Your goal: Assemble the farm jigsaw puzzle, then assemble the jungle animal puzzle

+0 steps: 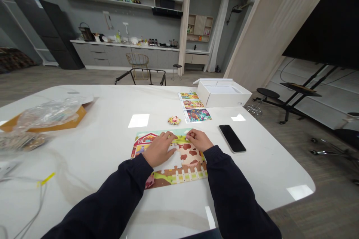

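A farm-scene jigsaw puzzle (193, 156) lies partly assembled on the white table, with a red barn, a brown-spotted cow and a white fence. White tabletop shows through a gap in its middle. My left hand (159, 149) rests over the puzzle's centre-left, palm down, its fingers stretched out and apart. At the upper right part of the puzzle is my right hand (198, 140), with thumb and fingers pinched together; whatever is between them is too small to make out. Just beyond the puzzle sits a small pile of loose puzzle pieces (174, 120).
A picture sheet (196, 115) lies beyond the puzzle, beside an open white box (224, 93). A black phone (232, 138) is at right. Plastic packaging (50, 113) over orange-brown card, bagged pieces (25, 141) and a cable (42, 194) occupy the left side.
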The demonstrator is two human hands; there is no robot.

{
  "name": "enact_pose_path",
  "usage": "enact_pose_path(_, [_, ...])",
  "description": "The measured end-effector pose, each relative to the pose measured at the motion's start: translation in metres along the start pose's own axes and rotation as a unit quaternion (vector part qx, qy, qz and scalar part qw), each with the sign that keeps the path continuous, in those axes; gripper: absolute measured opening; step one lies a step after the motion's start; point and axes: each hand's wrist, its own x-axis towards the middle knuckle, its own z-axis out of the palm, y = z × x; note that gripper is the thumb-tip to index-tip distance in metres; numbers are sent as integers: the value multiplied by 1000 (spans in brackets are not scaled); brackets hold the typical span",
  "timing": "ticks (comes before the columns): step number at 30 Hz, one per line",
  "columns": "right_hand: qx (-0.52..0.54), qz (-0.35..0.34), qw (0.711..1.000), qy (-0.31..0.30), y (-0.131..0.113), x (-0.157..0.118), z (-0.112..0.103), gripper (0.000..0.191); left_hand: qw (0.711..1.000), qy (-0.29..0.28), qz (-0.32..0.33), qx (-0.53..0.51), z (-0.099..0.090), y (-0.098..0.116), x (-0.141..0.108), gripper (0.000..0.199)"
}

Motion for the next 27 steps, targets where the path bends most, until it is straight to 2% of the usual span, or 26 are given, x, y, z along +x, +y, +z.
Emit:
enact_pose_path(4, [-1,-3,1000,4,3,2,2,9,997,9,-74,12,-8,-45,11,31])
enact_pose_path(6, [1,-2,1000,8,5,2,3,10,994,17,-110,10,-6,-59,25,33])
enact_pose_path(11, [6,4,1000,17,9,4,5,12,986,56,-159,-5,14,-66,78,41])
enact_pose_path(16, [9,7,1000,20,8,3,5,15,984,61,-168,-12,31,-72,112,21])
enact_pose_path(19, [14,7,1000,17,7,3,4,14,984,61,-165,-21,33,-77,115,14])
enact_pose_path(21, [19,7,1000,14,7,3,4,12,985,70,-153,-24,30,-76,114,16])
enact_pose_path(24, [24,5,1000,13,7,3,3,11,986,99,-133,-24,19,-65,106,31])
enact_pose_path(27, [27,0,1000,12,8,4,3,11,985,157,-68,-30,1,-50,84,43])
